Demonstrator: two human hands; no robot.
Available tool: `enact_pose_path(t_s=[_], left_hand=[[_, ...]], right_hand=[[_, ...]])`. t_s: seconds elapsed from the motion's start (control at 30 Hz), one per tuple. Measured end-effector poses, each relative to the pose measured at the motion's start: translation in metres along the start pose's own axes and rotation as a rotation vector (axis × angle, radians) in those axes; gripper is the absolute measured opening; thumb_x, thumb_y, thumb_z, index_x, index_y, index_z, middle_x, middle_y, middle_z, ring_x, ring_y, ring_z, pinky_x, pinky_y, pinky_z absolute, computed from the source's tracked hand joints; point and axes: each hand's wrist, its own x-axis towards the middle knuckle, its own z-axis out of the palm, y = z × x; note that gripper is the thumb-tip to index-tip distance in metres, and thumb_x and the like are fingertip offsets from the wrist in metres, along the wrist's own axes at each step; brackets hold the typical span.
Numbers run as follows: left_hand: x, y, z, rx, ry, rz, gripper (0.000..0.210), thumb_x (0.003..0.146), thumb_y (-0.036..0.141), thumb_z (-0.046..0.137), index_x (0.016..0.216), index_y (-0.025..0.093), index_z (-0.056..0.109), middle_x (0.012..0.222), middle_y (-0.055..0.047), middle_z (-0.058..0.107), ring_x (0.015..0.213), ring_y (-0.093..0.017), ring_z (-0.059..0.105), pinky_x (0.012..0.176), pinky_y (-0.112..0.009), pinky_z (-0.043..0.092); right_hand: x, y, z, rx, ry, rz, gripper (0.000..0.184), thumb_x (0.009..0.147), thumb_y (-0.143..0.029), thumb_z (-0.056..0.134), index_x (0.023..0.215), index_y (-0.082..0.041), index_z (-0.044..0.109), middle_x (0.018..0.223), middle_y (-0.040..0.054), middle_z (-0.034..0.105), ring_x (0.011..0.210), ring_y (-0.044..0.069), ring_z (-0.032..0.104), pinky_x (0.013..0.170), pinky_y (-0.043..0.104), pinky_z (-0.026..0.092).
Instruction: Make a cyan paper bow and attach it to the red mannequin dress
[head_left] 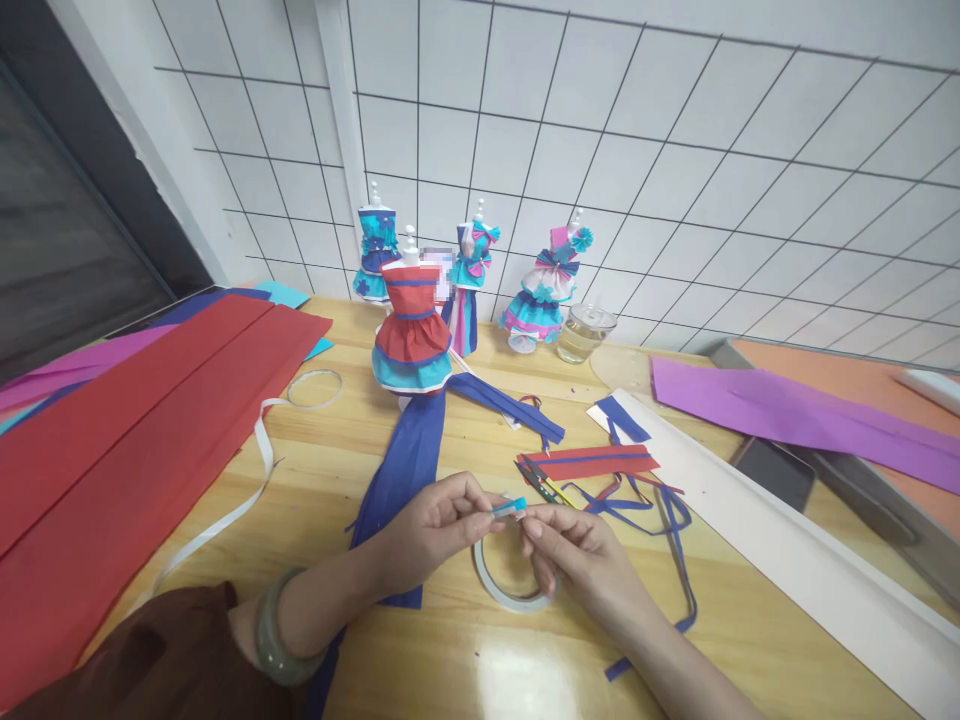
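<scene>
Both hands up close over the wooden tabletop [465,650], pinching one tiny turquoise paper piece [512,507] between them. Left hand [431,530] closed on its left end with thumb and forefinger, right hand [574,555] closed on the right end, where a bit of white shows, tape or backing, hard to tell. Held raised off the wood, probably so both ends stay reachable and the fiddly bit sits right under the eyes. Long axis of the piece running roughly left to right, tilted up a touch toward the right.

Roll of white double-sided tape [510,585] lying flat just under the hands, apparently touching the right fingers, handy for the next pull. Loose end of white tape strip [255,470] trailing off to the left. Long blue crepe strip [405,470] stretching from under the left wrist up to the red and turquoise paper dress on a mini mannequin [412,335], so that dress looks like the one in progress. Three more dressed mannequins [469,285] parked at the back by the grid wall, out of the way. Small scissors [544,485] and blue trimmings [660,510] just beyond the fingers. Red crepe sheets [135,430] far left, purple sheet [787,415] far right, glass of clear liquid [585,333] near the wall.
</scene>
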Motion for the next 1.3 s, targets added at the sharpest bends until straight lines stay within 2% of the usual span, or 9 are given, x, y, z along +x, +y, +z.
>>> enact_pose_path(t_s=[0.8,1.0,1.3], left_hand=[[-0.001,-0.0024,-0.0015,0.007,-0.015,0.012,0.011,0.08,0.025,0.054,0.078,0.015,0.05,0.103,-0.01,0.062,0.11,-0.021,0.049,0.096,-0.039,0.031],[-0.0007,-0.0016,-0.0014,-0.003,-0.006,0.007,0.012,0.079,0.027,0.054,0.078,0.016,0.05,0.097,-0.009,0.063,0.109,-0.021,0.05,0.095,-0.039,0.033],[-0.0004,0.0013,0.0002,-0.019,0.002,-0.013,0.015,0.077,0.028,0.056,0.076,0.016,0.049,0.103,-0.01,0.062,0.102,-0.021,0.054,0.091,-0.039,0.036]], right_hand=[[0.0002,0.0021,-0.0009,-0.004,0.001,0.013,0.031,0.076,-0.042,0.058,0.062,-0.014,0.059,0.039,-0.0046,0.05,0.033,0.006,0.04,0.04,0.02,0.032],[0.0005,0.0004,0.0,-0.006,0.0,0.005,0.031,0.075,-0.043,0.059,0.063,-0.015,0.06,0.038,-0.0049,0.05,0.032,0.006,0.04,0.04,0.02,0.032],[-0.0001,0.0001,-0.0008,-0.022,-0.002,0.017,0.031,0.075,-0.043,0.059,0.063,-0.014,0.06,0.037,-0.0048,0.049,0.032,0.006,0.039,0.039,0.02,0.031]])
